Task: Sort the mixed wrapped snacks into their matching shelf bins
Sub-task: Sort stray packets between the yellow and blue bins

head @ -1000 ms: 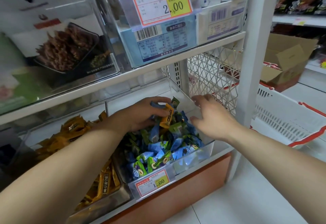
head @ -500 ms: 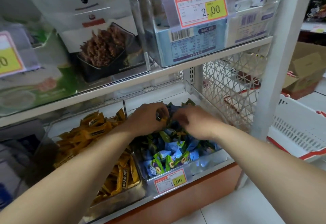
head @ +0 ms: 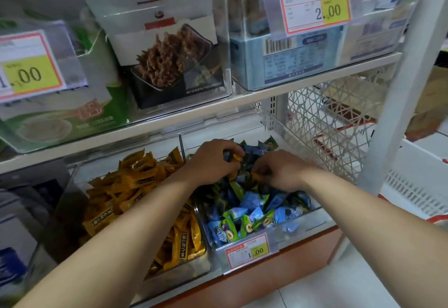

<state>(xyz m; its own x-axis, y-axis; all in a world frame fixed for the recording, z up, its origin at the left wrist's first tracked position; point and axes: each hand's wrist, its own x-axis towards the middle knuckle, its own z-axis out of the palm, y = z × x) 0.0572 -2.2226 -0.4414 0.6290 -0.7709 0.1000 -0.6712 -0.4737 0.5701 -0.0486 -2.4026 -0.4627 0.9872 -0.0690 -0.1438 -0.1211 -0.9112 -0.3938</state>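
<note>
Both hands are down in the clear plastic bin (head: 315, 218) right of centre on the lower shelf, working through its heap of blue and green puffy, crinkly wrapped snacks (head: 247, 203). The left hand (head: 213, 160) has its fingers curled round a small orange foil-wrapped snack (head: 234, 158), which pokes out at the fingertips just above the heap. The right hand (head: 278, 172), knuckles up and fingers bent into the pile, looks to be pinching a second orange wrapper (head: 257, 175) by the thumb, though little of it shows. These strays belong, I'd judge, in the neighbouring clear bin (head: 189, 266) to the left, heaped with yellow-orange oblong bars (head: 140, 179). To do it well, pinch each one by its flat sealed end, because that glossy film looks slippery. Lift straight up so the loose blue and green pieces don't tumble over the low front wall, then carry it across the divider and drop it. Rake lightly, as more orange may hide underneath.
</note>
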